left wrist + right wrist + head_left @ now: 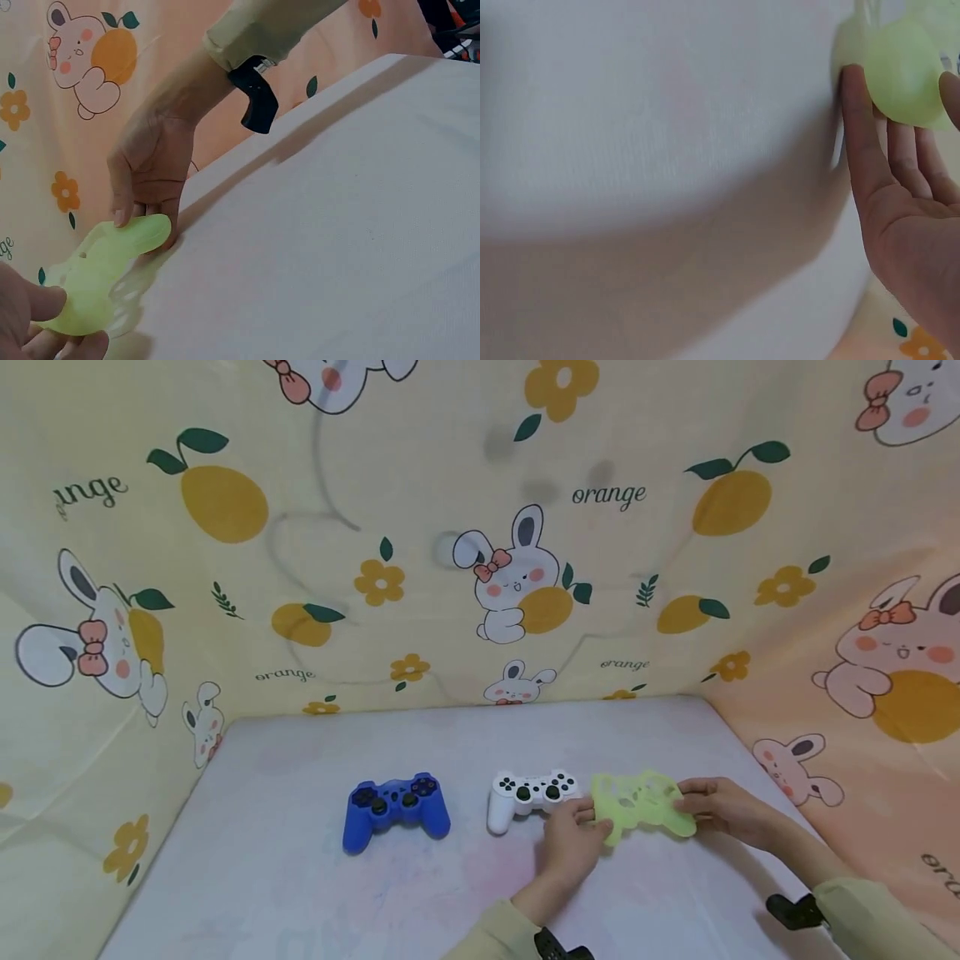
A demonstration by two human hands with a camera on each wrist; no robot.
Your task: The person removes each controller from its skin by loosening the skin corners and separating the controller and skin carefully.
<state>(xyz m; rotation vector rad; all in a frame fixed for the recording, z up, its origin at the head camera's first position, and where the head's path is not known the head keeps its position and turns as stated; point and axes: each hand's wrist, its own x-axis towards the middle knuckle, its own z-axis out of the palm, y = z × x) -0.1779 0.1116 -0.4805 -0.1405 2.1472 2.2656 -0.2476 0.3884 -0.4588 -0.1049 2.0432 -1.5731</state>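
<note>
A translucent lime-green silicone controller cover [643,806] with cut-out holes is held between both hands, just above the table's right part. My left hand [573,843] pinches its left grip; in the left wrist view the thumb of the left hand [19,315] lies on top, fingers beneath. The cover's right grip is pinched by my right hand [731,810], with fingers under the rounded end of the cover [907,75] in the right wrist view. Right beside the left hand lies a white game controller [525,793], partly behind the fingers. Farther left, a blue game controller [397,806] rests on the table.
The pale tabletop [300,893] is bounded at the back and sides by a cloth [435,468] printed with rabbits and oranges. Dark wrist devices [797,912] are worn at both sleeve ends. Shadows of the hands fall across the table.
</note>
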